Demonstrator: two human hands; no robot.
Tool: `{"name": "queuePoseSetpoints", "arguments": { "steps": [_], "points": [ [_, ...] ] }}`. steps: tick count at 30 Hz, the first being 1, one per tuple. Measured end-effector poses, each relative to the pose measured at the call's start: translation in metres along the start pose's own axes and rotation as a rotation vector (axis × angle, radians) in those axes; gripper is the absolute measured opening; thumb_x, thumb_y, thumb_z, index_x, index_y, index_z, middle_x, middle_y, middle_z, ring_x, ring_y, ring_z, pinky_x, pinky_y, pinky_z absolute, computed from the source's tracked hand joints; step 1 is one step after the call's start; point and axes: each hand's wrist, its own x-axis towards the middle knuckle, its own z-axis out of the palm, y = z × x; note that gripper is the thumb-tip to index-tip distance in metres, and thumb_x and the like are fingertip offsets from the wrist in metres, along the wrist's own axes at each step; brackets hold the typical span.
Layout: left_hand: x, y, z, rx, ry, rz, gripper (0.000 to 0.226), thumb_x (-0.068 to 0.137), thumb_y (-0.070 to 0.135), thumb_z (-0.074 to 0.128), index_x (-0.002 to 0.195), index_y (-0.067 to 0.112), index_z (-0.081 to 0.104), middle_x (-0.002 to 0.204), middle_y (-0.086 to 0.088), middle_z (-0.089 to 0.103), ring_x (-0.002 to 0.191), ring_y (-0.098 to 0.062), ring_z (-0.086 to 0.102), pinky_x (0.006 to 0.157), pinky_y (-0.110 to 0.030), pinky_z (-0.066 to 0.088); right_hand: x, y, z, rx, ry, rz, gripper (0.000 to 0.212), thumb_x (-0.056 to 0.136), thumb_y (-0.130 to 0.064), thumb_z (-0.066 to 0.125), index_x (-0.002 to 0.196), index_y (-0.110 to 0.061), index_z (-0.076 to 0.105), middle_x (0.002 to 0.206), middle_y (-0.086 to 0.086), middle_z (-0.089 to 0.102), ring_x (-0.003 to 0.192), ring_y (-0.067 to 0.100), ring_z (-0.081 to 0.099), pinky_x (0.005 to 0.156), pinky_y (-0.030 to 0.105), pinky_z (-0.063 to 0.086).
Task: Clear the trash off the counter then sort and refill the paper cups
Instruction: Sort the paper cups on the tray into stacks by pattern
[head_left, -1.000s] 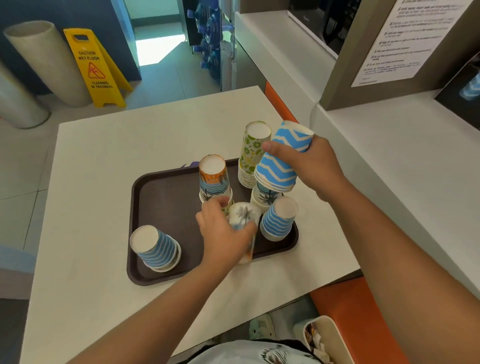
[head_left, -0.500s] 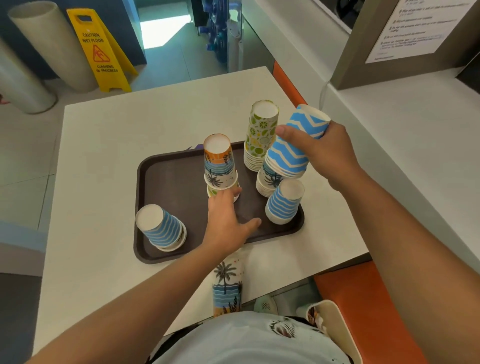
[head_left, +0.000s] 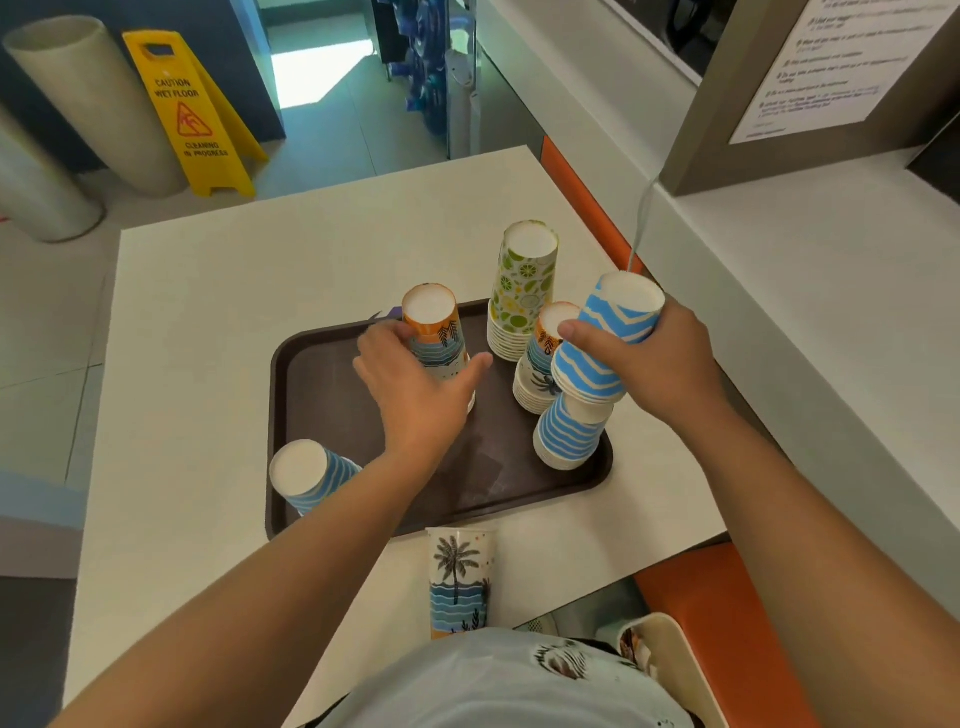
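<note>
From the camera on the head, a person stands at a white table (head_left: 218, 322) with a dark brown tray (head_left: 322, 415) on it. All the paper cups on the tray sit upside down.

The left hand (head_left: 415, 395) reaches over the tray. Its fingers and thumb curl round an orange and blue palm cup stack (head_left: 434, 332), thumb on the right side of it, fingers on the left side. The stack stands on the tray, right under the hand.

The right hand (head_left: 649, 364) holds a blue zigzag cup stack (head_left: 608, 338) up in the air, tipped to the side. The thumb (head_left: 576, 332) presses on the near side of it and the other fingers wrap round the far side. Just below these fingers a blue wavy cup stack (head_left: 569, 436) stands at the right edge of the tray. Just left of the thumb is another palm cup stack (head_left: 543, 358) with an orange top. Past that, farther from the fingers, a tall lime cup stack (head_left: 522, 291) stands at the back of the tray.

Well away from both hands, near the left elbow, a short blue striped cup stack (head_left: 306, 475) sits in the near left corner of the tray.

One single palm tree cup (head_left: 460, 582) stands the right way up at the near edge of the table, off the tray, close to the person's body and between the two arms.

On the floor behind the table stands a yellow wet floor sign (head_left: 187, 114).
</note>
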Motion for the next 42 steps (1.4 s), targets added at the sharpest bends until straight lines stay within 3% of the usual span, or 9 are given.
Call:
{"name": "queuePoseSetpoints", "arguments": {
  "steps": [4, 9, 13, 17, 23, 27, 32, 37, 42],
  "points": [
    [0.017, 0.007, 0.004, -0.031, 0.003, -0.026, 0.088, 0.062, 0.044, 0.087, 0.127, 0.008, 0.039, 0.119, 0.001, 0.034, 0.117, -0.022, 0.035, 0.104, -0.047, 0.037, -0.004, 0.018, 0.003, -0.043, 0.008, 0.022, 0.057, 0.063, -0.049, 0.086, 0.111, -0.026, 0.066, 0.102, -0.015, 0.071, 0.090, -0.008, 0.065, 0.065, 0.002, 0.047],
    [0.028, 0.014, 0.005, -0.116, -0.010, -0.028, 0.066, 0.069, 0.036, 0.085, 0.119, 0.014, 0.048, 0.115, 0.003, 0.044, 0.112, -0.017, 0.041, 0.097, -0.042, 0.045, -0.004, 0.037, 0.010, -0.056, 0.011, 0.061, 0.057, 0.061, -0.050, 0.087, 0.108, -0.025, 0.066, 0.102, -0.011, 0.071, 0.093, -0.001, 0.066, 0.076, 0.018, 0.053],
    [0.027, 0.026, 0.000, -0.168, 0.039, 0.041, 0.065, 0.068, 0.038, 0.085, 0.118, 0.016, 0.049, 0.116, 0.004, 0.047, 0.112, -0.018, 0.046, 0.094, -0.039, 0.047, -0.004, 0.042, 0.014, -0.070, -0.013, 0.073, 0.058, 0.062, -0.049, 0.087, 0.108, -0.023, 0.064, 0.099, -0.012, 0.069, 0.091, -0.003, 0.064, 0.068, 0.007, 0.047],
    [0.027, 0.042, -0.006, -0.219, 0.073, 0.098, 0.064, 0.068, 0.038, 0.085, 0.118, 0.017, 0.049, 0.114, 0.006, 0.047, 0.109, -0.017, 0.048, 0.092, -0.038, 0.048, -0.012, 0.056, 0.021, -0.068, -0.073, 0.120, 0.058, 0.061, -0.043, 0.089, 0.107, -0.022, 0.060, 0.099, -0.013, 0.066, 0.089, -0.004, 0.061, 0.067, 0.010, 0.046],
    [0.025, 0.078, -0.014, -0.270, 0.079, 0.337, 0.062, 0.069, 0.032, 0.086, 0.116, 0.009, 0.052, 0.112, 0.004, 0.049, 0.104, -0.020, 0.051, 0.085, -0.016, 0.039, -0.022, 0.080, 0.035, -0.076, -0.110, 0.171, 0.063, 0.064, -0.036, 0.089, 0.115, -0.019, 0.057, 0.111, -0.005, 0.065, 0.104, 0.014, 0.061, 0.075, 0.017, 0.046],
    [0.018, 0.097, 0.003, -0.339, -0.092, 0.408, 0.064, 0.070, 0.029, 0.087, 0.120, 0.010, 0.052, 0.117, -0.003, 0.055, 0.105, -0.018, 0.055, 0.084, -0.016, 0.043, -0.016, 0.080, 0.033, -0.078, -0.134, 0.206, 0.069, 0.062, -0.038, 0.090, 0.119, -0.020, 0.056, 0.115, -0.004, 0.064, 0.107, 0.014, 0.060, 0.083, 0.026, 0.050],
    [0.018, 0.088, 0.036, -0.272, -0.346, 0.331, 0.066, 0.071, 0.031, 0.086, 0.127, 0.015, 0.054, 0.118, 0.008, 0.056, 0.107, -0.008, 0.056, 0.091, -0.023, 0.049, -0.020, 0.081, 0.027, -0.133, -0.172, 0.233, 0.073, 0.061, -0.042, 0.090, 0.119, -0.021, 0.052, 0.113, -0.005, 0.060, 0.105, 0.013, 0.058, 0.082, 0.026, 0.049],
    [0.018, 0.062, 0.055, -0.144, -0.466, 0.196, 0.064, 0.072, 0.029, 0.085, 0.128, 0.019, 0.055, 0.120, 0.004, 0.059, 0.106, -0.008, 0.055, 0.094, -0.029, 0.049, -0.024, 0.082, 0.026, -0.124, -0.184, 0.224, 0.074, 0.061, -0.041, 0.090, 0.121, -0.019, 0.051, 0.115, -0.004, 0.060, 0.107, 0.015, 0.058, 0.088, 0.031, 0.053],
    [0.011, 0.038, 0.066, -0.093, -0.517, 0.096, 0.065, 0.071, 0.030, 0.086, 0.129, 0.022, 0.056, 0.124, 0.005, 0.063, 0.111, -0.010, 0.059, 0.091, -0.024, 0.049, -0.026, 0.080, 0.026, -0.127, -0.177, 0.213, 0.074, 0.062, -0.040, 0.090, 0.121, -0.018, 0.052, 0.114, -0.003, 0.060, 0.105, 0.014, 0.057, 0.083, 0.027, 0.049]
  ]
}}
